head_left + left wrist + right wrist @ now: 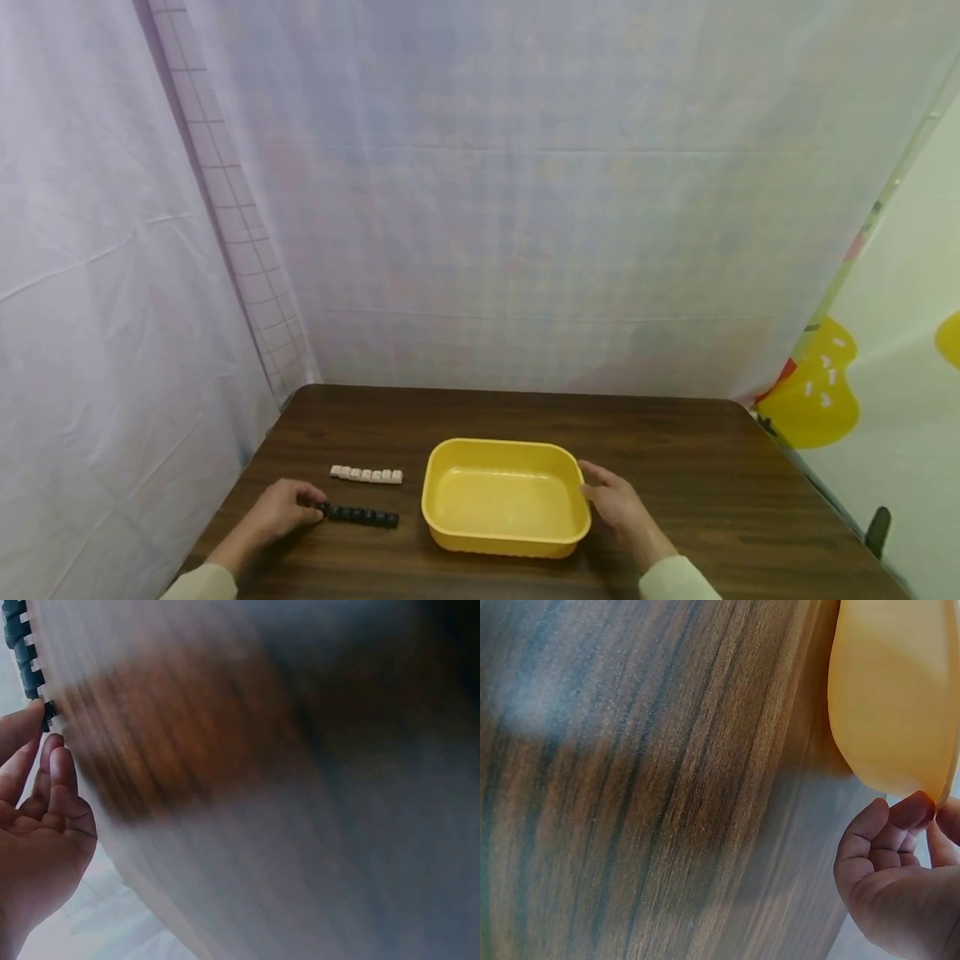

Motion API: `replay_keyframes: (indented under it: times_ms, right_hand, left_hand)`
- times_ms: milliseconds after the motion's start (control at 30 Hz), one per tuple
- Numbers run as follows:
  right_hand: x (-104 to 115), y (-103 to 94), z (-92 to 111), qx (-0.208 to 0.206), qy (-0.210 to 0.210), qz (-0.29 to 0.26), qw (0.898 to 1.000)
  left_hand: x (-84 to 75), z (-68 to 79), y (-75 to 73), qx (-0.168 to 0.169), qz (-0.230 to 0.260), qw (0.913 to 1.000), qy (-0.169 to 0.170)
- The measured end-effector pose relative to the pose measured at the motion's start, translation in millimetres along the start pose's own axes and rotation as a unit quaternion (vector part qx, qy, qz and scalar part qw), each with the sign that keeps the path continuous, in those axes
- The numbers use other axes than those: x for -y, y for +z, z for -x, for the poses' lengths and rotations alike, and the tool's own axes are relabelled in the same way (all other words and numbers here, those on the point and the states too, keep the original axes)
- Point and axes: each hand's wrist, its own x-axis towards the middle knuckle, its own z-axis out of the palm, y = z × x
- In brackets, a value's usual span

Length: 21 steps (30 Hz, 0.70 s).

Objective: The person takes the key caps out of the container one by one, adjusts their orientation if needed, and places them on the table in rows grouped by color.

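Note:
At the left of the table, my left hand [282, 510] pinches a black keycap [49, 714] between thumb and fingers, at the left end of a row of black keycaps [363, 516]. Behind that row lies a second row of white keycaps [367, 475]. A yellow plastic basin [504, 545] stands to the right of both rows, with nothing inside it. My right hand [617, 505] grips the basin's right rim, thumb on one side and fingers on the other; the right wrist view shows the fingertips at the rim.
The dark wood-grain table [697, 483] has rounded far corners. Pale curtains [525, 208] hang behind it and at the left. On the right side, a light sheet with a yellow printed shape [813, 400] comes down beside the table edge.

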Motion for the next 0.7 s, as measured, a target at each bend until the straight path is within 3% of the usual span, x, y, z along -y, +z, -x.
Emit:
replay_keyframes:
  times_ms: [500, 700]
  right_hand:
    - [-0.1, -0.6, -2.6, 0.005, -0.001, 0.004, 1.000]
    - [-3.3, -1.4, -4.7, -0.002, -0.004, 0.015, 1.000]
  left_hand:
    - [1.3, 4.4, -0.5, 0.026, 0.044, 0.9986, 0.016]
    - [-6.1, 3.6, 0.0, -0.004, 0.023, 0.9997, 0.006]
